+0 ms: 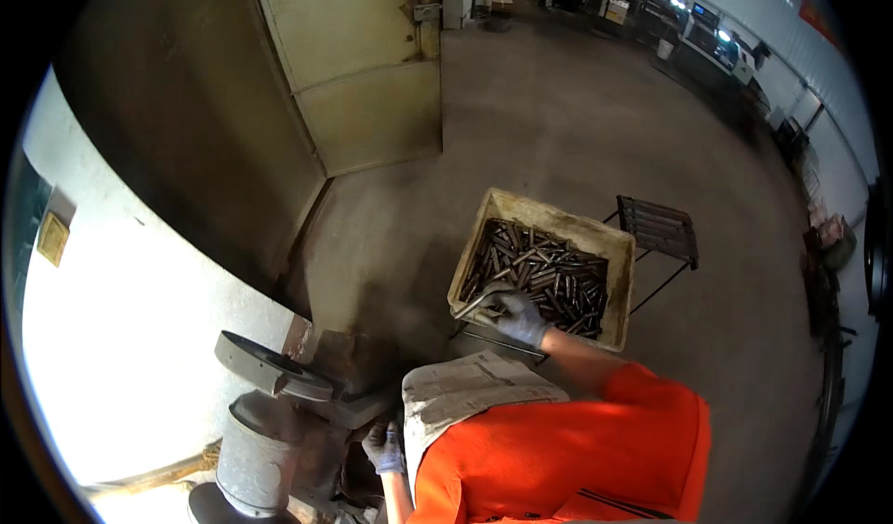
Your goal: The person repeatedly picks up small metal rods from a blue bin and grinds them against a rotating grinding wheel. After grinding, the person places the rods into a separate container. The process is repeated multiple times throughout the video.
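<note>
My right hand (517, 315), in a grey glove, is closed on a short metal rod (473, 306) over the left front part of a worn, cream-coloured plastic crate (619, 287). Many similar dark metal rods (549, 268) lie jumbled inside that crate. Lower down and to the left, my left hand (383, 448), also gloved, is low beside the grey grinding machine (256, 454). Its fingers are in shadow against dark parts, so their grip cannot be made out. The machine's round wheel or guard (270, 366) stands just left of this hand.
A slatted metal stool (657, 229) stands right of the crate, whose own support has thin metal legs. Printed paper (484, 382) covers my lap. A yellowish metal door (367, 77) stands at the upper left, beside a white wall (121, 338). Machines (712, 40) line the far right.
</note>
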`<state>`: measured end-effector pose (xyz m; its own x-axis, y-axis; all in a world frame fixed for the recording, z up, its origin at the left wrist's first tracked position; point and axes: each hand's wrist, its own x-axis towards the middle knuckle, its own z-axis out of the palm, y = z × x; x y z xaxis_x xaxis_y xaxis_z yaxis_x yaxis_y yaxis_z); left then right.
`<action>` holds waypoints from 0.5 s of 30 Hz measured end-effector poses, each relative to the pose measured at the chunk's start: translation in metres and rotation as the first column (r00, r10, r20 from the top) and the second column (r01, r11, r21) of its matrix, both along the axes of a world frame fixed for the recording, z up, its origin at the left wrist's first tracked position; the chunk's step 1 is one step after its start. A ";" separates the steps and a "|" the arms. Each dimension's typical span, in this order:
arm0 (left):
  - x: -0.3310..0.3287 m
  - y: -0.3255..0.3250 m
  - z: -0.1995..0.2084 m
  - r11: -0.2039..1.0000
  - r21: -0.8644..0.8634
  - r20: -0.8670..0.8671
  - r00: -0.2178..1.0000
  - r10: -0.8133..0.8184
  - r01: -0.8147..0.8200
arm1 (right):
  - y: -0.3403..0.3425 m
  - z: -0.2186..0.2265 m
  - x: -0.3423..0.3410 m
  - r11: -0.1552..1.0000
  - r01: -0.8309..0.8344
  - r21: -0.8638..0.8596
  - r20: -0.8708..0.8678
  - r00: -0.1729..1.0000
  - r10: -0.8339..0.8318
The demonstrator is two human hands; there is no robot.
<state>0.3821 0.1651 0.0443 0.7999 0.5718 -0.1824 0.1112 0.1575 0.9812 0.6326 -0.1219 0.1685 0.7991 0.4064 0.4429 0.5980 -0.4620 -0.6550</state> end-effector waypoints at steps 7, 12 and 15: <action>-0.006 -0.005 -0.004 0.998 0.002 -0.153 0.987 0.057 -0.057 | -0.095 -0.076 0.034 0.883 0.353 0.310 -0.489 0.855 -0.170; -0.007 -0.008 -0.014 0.997 0.068 -0.178 0.982 0.059 -0.048 | -0.070 -0.031 0.032 0.887 0.295 -0.357 -0.250 0.884 -0.395; -0.018 -0.004 -0.017 0.988 0.143 -0.241 0.966 0.090 -0.057 | -0.028 -0.048 0.041 0.967 0.135 -0.214 -0.174 0.969 -0.174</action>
<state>0.3645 0.1610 0.0277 0.6947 0.6600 -0.2860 0.3451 0.0431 0.9376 0.6735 -0.1495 0.1201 0.9206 0.3355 0.1999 0.3825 -0.6716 -0.6346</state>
